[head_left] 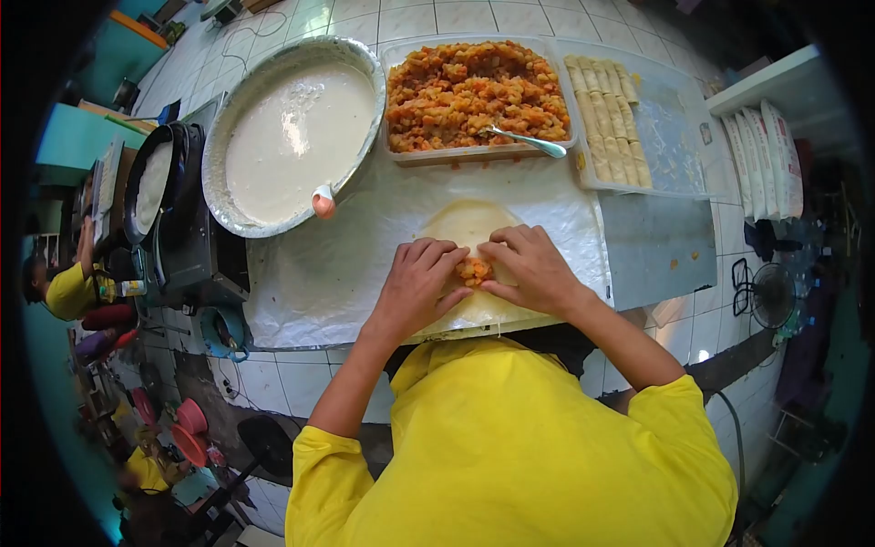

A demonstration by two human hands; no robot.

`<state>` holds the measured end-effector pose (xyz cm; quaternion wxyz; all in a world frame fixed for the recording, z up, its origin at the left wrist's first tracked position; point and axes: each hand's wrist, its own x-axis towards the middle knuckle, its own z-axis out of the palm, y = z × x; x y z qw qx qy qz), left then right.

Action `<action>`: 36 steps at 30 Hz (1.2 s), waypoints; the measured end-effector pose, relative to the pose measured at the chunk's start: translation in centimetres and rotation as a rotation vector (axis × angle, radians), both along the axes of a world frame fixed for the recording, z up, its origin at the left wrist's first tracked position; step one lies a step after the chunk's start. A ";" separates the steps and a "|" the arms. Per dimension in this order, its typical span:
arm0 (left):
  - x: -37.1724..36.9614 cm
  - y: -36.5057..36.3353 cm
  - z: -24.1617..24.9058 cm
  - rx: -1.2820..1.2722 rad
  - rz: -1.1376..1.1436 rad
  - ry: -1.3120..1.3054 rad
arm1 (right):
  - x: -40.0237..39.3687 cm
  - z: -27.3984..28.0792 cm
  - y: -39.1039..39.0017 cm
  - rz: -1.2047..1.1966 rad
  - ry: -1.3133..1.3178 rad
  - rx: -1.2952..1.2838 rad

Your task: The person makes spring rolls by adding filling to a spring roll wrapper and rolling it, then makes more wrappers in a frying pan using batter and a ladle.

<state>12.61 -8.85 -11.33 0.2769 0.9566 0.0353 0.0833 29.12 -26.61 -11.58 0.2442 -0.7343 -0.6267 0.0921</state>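
Note:
A round, pale thin wrapper (467, 221) lies flat on the plastic-covered worktop before me. On it sits a small mound of orange, chopped filling (474, 271). My left hand (421, 281) curls against the mound's left side, its thumb and fingertips drawn in. From the other side my right hand (533, 271) closes in the same way, thumb below and fingers above. Both hands cover parts of the wrapper. Beyond them stands a plastic tub of the same orange filling (469, 91), with a metal spoon (529, 141) resting in it.
A large basin (211, 173) of white batter stands left of the tub, with a ladle handle (323, 202) at its rim. Pale rolls (606, 118) fill part of a clear tray (670, 132) at right. Pans (150, 182) sit far left near a person in yellow (71, 290).

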 end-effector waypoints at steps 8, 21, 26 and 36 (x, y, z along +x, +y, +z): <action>0.5 -0.7 -0.2 0.072 -0.008 -0.060 | -0.4 0.0 -1.2 -0.034 0.081 0.064; -0.8 -1.2 0.4 0.204 0.049 -0.125 | -0.1 0.4 -1.1 0.027 0.034 0.097; 0.3 -1.0 0.8 0.161 0.037 0.011 | -0.5 0.9 -0.4 -0.003 0.070 0.051; 0.1 -0.8 0.7 0.161 0.048 0.001 | 0.5 0.3 -0.6 0.028 0.089 0.058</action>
